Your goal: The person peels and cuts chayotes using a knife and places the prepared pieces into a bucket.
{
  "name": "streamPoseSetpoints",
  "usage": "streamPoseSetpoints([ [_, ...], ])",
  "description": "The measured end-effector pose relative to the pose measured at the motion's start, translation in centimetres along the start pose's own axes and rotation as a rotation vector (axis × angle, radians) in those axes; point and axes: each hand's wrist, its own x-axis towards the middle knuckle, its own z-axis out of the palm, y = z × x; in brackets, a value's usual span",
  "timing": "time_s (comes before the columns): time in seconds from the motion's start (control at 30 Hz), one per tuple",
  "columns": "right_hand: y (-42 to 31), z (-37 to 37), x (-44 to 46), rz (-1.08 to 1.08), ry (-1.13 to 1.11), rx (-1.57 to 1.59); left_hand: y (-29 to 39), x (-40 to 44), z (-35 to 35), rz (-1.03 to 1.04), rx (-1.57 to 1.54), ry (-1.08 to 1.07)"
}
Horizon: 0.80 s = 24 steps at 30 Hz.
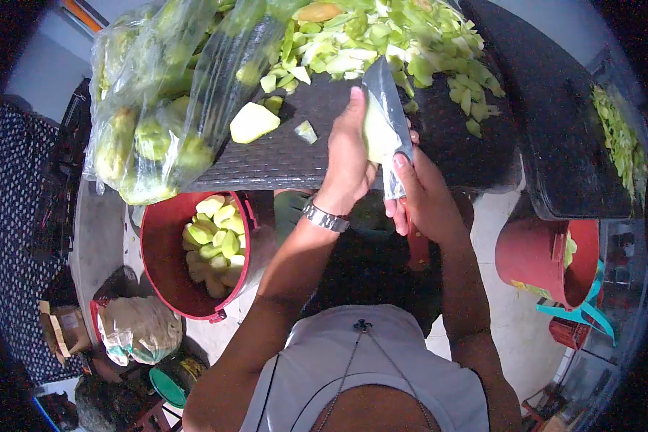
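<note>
My left hand (pixel 349 155) is closed around a peeled pale-green fruit (pixel 374 133), perhaps a green mango, just over the near edge of the dark woven table. My right hand (pixel 428 191) grips a large kitchen knife (pixel 387 101) by its red handle, the broad blade pointing away from me and lying along the fruit's right side. The blade hides part of the fruit. On the table, left of my hands, lie a pale cut piece (pixel 255 124) and a small scrap (pixel 306 132). A heap of green peelings (pixel 381 43) spreads beyond the knife tip.
A clear plastic bag (pixel 151 108) of whole green fruits covers the table's left side. Below it stands a red bucket (pixel 151 252) holding peeled fruits. Another red bucket (pixel 529 255) is at right, beside a turquoise stool (pixel 587 313). A black chair back (pixel 547 108) rises at right.
</note>
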Motion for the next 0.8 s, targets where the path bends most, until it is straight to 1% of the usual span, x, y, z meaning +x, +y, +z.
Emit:
streamPoseSetpoints([
  [0.13,0.0,-0.3,0.4,0.054,-0.049,0.101,-0.6,0.1,-0.6,0.007,-0.005,-0.03],
  [0.2,-0.2,-0.4,0.8,0.102,-0.055,0.072,-0.4,0.3,-1.1,-0.011,0.018,-0.075],
  [0.23,-0.3,-0.4,0.9,0.126,-0.059,0.06,-0.4,0.5,-1.4,0.01,0.035,-0.04],
  [0.3,-1.0,-0.9,1.1,0.173,-0.132,0.167,-0.1,1.1,-1.6,0.052,0.071,0.027],
  [0.33,-1.3,-1.2,1.2,0.192,-0.167,0.22,0.2,1.2,-1.5,0.041,0.041,0.046],
  [0.43,-1.3,-2.1,2.0,0.241,-0.104,0.343,0.9,1.5,-1.5,0.01,-0.077,0.106],
  [0.53,-2.2,-2.9,4.6,0.146,-0.048,0.576,1.4,2.1,-3.3,-0.115,-0.116,0.027],
  [0.57,-2.5,-3.5,6.3,0.052,0.079,0.263,1.4,2.4,-3.7,-0.111,-0.14,0.061],
  [0.63,-2.8,-4.3,9.2,-0.135,0.322,-0.362,2.1,2.2,-4.0,-0.119,-0.172,0.048],
  [0.8,-3.7,-5.3,8.4,-0.212,0.364,-0.618,3.3,2.1,-4.0,-0.061,-0.15,0.041],
])
